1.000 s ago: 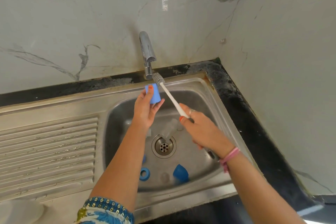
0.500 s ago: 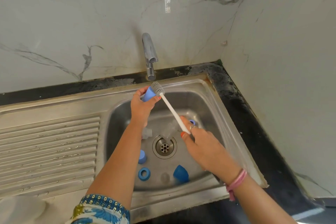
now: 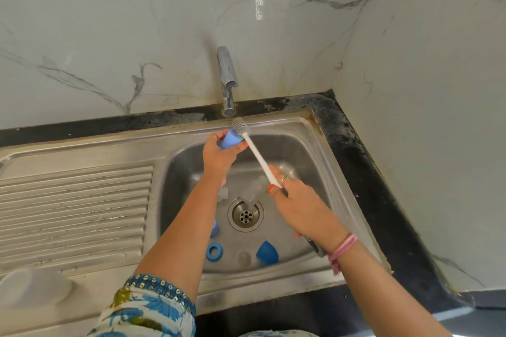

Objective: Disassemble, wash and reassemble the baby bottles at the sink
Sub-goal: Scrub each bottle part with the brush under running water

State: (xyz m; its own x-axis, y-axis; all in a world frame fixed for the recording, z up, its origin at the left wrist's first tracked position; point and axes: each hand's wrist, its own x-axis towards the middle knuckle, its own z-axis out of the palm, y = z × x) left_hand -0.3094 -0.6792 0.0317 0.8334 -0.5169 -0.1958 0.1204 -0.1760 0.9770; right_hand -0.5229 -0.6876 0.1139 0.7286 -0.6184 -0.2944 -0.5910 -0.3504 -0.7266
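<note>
Two hands busy | left hand (image 3: 219,154) grips blue cap (image 3: 230,140) | right hand (image 3: 298,206) holds brush (image 3: 256,153)

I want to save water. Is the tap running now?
Seemingly off: no stream shows below the tap spout, above the brush and blue cap.

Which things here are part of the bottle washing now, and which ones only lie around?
In use:
- blue cap, held by the left hand
- bottle brush, held by the right hand
- tap

Lying by:
- blue ring and blue dome cap on the sink floor
- clear bottle parts near the drain
- white object at the lower left
</note>
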